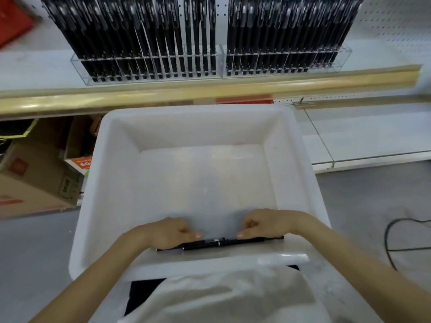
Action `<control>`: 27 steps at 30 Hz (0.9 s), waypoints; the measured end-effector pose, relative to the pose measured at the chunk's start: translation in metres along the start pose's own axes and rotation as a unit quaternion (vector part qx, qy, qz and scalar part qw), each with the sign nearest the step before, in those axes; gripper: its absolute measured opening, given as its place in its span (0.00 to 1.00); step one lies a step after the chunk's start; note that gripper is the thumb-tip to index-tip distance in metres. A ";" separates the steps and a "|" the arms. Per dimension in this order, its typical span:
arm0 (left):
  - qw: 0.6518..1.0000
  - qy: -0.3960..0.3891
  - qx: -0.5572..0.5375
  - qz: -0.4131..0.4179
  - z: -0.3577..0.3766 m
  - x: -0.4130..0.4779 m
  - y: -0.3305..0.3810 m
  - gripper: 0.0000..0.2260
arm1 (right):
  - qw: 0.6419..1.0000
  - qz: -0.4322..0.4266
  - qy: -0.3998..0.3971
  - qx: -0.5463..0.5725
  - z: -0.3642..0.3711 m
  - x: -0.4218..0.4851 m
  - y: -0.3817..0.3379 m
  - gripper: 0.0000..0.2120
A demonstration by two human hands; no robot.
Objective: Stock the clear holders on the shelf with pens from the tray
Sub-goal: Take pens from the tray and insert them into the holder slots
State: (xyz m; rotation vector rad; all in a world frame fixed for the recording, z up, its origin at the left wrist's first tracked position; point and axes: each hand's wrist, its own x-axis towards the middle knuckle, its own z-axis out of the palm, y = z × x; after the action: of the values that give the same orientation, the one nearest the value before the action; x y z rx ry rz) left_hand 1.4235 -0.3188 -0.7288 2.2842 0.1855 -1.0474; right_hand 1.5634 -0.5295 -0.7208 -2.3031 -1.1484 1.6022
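- Pale cloth (221, 297) fills the nearest edge of the view, just under the near rim of the tray.
- Two bare forearms reach forward from the lower corners into a deep white plastic tray (93, 183).
- The left hand (171, 233) and the right hand (263, 223) sit a little apart. Both have fingers curled down and are clamped on a small bundle of black pens (219, 243), one hand on each end.
- That bundle lies flat and crosswise, right against the tray's near wall.
- Grey floor (373, 206) shows on both sides of the tray. A thin black cable (391, 241) loops on it to the right, and a brown cardboard box (35, 183) stands to the left, below the shelf.
- Past the tray's far rim runs a pale gold edge strip (210, 89) along the white shelf (35, 66).
- On the shelf two clear acrylic holders (80, 66) stand side by side, end to end.
- Rows of upright black pens (198, 31) fill their slots, spaced wider at the right end of the left holder.
- Behind them is a white pegboard panel (384, 24).
- A blurred red object (11, 22) sits at the far left.
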 end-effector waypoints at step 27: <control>0.910 0.221 -0.349 0.013 -0.091 -0.014 0.004 0.04 | 0.975 -0.057 0.073 0.201 -0.076 -0.012 -0.026 0.03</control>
State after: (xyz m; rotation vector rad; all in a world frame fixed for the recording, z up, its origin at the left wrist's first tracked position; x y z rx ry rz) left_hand 1.4736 -0.2669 -0.6716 1.8012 0.6069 -0.3314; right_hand 1.6119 -0.4949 -0.6657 -2.0168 -0.8168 1.4387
